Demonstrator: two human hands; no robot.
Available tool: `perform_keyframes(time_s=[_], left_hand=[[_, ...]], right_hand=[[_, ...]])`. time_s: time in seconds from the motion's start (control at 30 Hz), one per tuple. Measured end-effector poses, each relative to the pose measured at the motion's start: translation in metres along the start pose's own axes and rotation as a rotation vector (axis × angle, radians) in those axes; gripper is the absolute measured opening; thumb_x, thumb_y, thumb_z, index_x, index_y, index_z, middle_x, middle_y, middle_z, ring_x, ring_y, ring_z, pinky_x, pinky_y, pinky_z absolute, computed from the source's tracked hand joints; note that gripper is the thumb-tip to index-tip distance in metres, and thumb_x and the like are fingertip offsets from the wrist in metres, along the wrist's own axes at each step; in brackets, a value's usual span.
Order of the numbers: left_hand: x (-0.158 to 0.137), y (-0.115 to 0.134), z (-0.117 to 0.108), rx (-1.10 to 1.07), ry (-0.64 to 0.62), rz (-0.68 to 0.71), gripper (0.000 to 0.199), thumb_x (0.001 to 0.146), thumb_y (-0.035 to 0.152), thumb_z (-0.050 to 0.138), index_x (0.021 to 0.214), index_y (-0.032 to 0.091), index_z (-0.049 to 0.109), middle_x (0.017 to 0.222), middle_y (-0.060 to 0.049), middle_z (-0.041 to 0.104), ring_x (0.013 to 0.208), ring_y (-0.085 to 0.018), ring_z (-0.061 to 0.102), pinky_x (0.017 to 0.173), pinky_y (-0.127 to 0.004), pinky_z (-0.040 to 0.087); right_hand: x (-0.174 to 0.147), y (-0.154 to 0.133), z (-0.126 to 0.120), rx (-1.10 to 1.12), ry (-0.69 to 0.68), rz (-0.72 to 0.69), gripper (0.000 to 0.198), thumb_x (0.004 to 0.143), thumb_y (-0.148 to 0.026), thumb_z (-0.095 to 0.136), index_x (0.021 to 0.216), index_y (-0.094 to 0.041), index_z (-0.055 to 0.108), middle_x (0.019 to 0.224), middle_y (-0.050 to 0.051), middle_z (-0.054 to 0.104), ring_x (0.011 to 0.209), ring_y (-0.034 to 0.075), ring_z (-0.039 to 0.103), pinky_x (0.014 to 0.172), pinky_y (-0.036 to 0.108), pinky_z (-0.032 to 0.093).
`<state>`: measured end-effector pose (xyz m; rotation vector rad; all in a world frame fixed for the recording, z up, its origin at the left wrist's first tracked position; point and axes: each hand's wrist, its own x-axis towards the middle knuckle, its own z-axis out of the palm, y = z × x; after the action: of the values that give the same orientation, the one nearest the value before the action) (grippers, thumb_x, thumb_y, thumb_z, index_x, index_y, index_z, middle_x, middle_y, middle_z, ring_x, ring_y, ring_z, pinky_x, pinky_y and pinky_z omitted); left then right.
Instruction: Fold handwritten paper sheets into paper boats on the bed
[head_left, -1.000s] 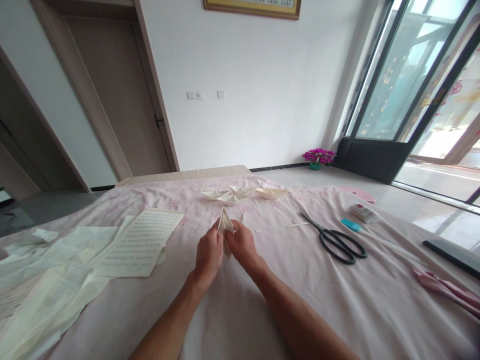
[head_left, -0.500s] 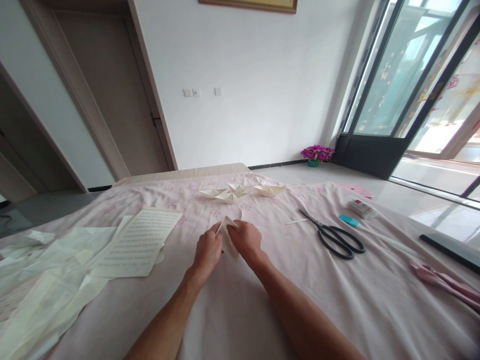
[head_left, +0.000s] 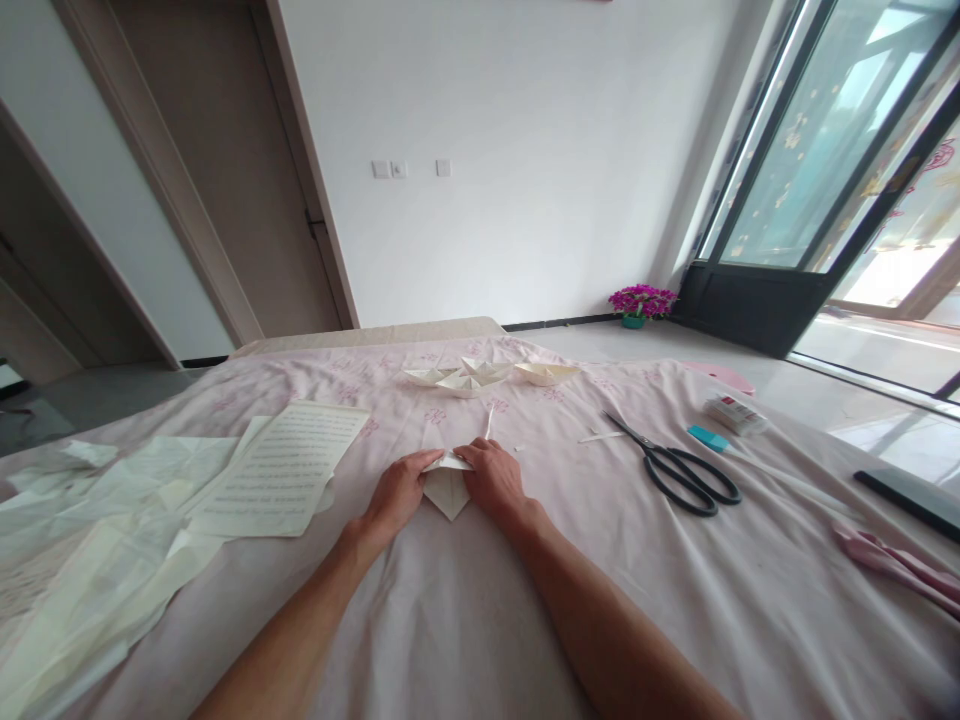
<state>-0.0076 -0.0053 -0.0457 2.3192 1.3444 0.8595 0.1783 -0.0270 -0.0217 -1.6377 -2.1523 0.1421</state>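
Between my hands lies a small folded piece of cream paper, its pointed corner toward me, low on the pink flowered cloth. My left hand grips its left edge, the fingers closed near the top fold. On the other side my right hand holds the right edge, fingers bent over the top. Parts of the paper are hidden under the fingers. Beyond the hands sit several folded paper boats, with one yellower paper boat a little to their right.
Printed sheets and crumpled papers spread over the left side. At right lie black-handled scissors, a blue eraser, a small white packet, a dark flat bar and pink fabric. Paper scraps lie near the scissors.
The folded paper has gone from standing upright and tilted to lying flatter, with its point toward me. Both hands have lowered onto the cloth around it. The camera view has shifted slightly.
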Motion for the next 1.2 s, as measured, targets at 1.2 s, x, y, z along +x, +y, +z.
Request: perform_keyframes(time_s=[1.2], left_hand=[[-0.032,-0.002,-0.023,0.389,-0.169,0.509,0.052,0.085,0.004,0.035,0.135,0.016,0.045,0.140,-0.009,0.048,0.134,-0.016,0.037,0.113,-0.036,0.029]], right_hand=[[-0.026,0.015,-0.019,-0.319,-0.139,-0.520,0.022,0.097,-0.026,0.041,0.103,-0.020,0.061,0.096,0.006,0.059,0.089,0.018,0.049,0.077,0.030,0.035]])
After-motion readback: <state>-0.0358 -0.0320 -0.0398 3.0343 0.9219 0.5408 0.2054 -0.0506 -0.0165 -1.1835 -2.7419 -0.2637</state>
